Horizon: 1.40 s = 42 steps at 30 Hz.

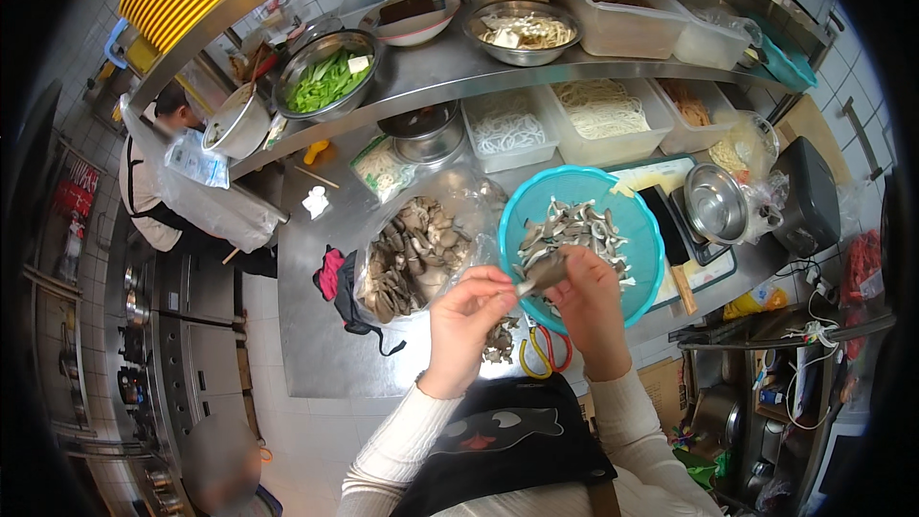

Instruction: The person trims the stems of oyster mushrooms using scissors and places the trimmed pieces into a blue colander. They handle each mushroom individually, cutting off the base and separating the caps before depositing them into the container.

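Note:
Over the near side of a turquoise plastic basket, both hands pinch one oyster mushroom. The stem end is between the thumb and fingers of my left hand. At the cap, my right hand grips from the other side. Torn mushroom strips cover part of the basket's bottom. Left of it, an open clear plastic bag holds whole oyster mushrooms. Small mushroom scraps lie on the table, partly behind my left hand. Scissors with red and yellow handles lie beside them, blades hidden.
A cleaver and a scale with a steel bowl are right of the basket. Noodle tubs stand behind, under a steel shelf bearing bowls. A black-and-pink bag lies left. Two other people are at the left.

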Motion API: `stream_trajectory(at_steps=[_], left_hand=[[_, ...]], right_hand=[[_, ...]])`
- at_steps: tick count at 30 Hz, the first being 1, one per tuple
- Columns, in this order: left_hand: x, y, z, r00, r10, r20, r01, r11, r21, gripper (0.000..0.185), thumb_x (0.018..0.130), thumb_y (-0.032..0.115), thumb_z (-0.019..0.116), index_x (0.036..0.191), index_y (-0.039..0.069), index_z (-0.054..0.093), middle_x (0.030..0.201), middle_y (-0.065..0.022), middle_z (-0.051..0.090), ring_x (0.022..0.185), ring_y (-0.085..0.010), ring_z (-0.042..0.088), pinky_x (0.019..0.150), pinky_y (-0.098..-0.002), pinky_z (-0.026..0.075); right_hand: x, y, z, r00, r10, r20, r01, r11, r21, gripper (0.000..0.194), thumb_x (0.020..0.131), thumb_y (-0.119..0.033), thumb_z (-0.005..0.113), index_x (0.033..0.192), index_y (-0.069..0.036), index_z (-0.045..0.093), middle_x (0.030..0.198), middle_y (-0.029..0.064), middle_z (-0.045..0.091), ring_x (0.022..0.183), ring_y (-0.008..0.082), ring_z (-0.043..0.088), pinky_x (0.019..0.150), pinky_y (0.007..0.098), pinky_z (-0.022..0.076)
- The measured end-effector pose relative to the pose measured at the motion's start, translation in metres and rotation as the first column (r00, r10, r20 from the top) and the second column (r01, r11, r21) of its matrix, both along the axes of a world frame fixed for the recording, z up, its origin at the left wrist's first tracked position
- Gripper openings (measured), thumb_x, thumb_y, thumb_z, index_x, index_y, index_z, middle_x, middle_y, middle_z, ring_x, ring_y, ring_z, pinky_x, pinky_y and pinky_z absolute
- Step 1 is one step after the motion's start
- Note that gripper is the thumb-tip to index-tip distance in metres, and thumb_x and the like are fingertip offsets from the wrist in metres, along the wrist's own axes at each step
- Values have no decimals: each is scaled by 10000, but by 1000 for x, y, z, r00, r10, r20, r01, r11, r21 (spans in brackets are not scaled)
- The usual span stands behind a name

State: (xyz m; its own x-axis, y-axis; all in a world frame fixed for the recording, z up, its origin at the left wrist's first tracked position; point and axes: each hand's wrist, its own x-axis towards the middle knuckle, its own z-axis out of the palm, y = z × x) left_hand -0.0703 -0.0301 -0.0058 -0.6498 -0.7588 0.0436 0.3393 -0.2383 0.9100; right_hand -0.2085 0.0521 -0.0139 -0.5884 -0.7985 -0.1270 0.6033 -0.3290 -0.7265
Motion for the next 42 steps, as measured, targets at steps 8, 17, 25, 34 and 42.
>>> stream_trajectory(at_steps=[8,17,25,34,42], left_hand=[[17,-16,14,977,-180,-110,211,821,530,169,896,130,586,1023,19,589,841,-47,604,702,-89,526,544,-217,401],[4,-14,-5,958,-271,-96,287,905,314,223,878,166,622,1029,12,563,857,3,551,657,-51,447,549,-174,330],[1,-30,-29,932,-207,-296,352,705,615,148,924,182,543,1025,79,578,1032,-48,602,953,-149,547,744,-281,473],[-86,1,-45,900,-278,336,139,914,382,532,925,162,526,1390,49,293,1299,-103,474,977,-236,573,803,-361,499],[-53,33,-84,915,-306,262,155,869,470,206,924,117,512,1089,-1,544,1034,-125,625,948,-222,625,816,-315,519]], right_hand=[[1,1,-5,971,88,-222,-77,995,59,79,895,-98,523,913,-31,562,845,13,544,677,75,496,608,218,428],[4,0,-11,969,145,-200,-146,989,7,115,923,-135,516,893,-28,548,796,-10,508,689,55,450,612,208,388],[-37,28,-44,992,-83,91,90,994,-69,185,969,-216,457,971,-54,545,842,12,591,686,82,517,629,242,453],[-104,62,-101,880,-188,-436,313,920,236,225,910,-67,541,1110,34,529,941,131,629,855,187,648,760,266,542],[-106,150,-117,755,-109,-647,410,848,336,96,904,-97,569,837,-29,557,695,-7,570,586,65,533,520,211,427]])
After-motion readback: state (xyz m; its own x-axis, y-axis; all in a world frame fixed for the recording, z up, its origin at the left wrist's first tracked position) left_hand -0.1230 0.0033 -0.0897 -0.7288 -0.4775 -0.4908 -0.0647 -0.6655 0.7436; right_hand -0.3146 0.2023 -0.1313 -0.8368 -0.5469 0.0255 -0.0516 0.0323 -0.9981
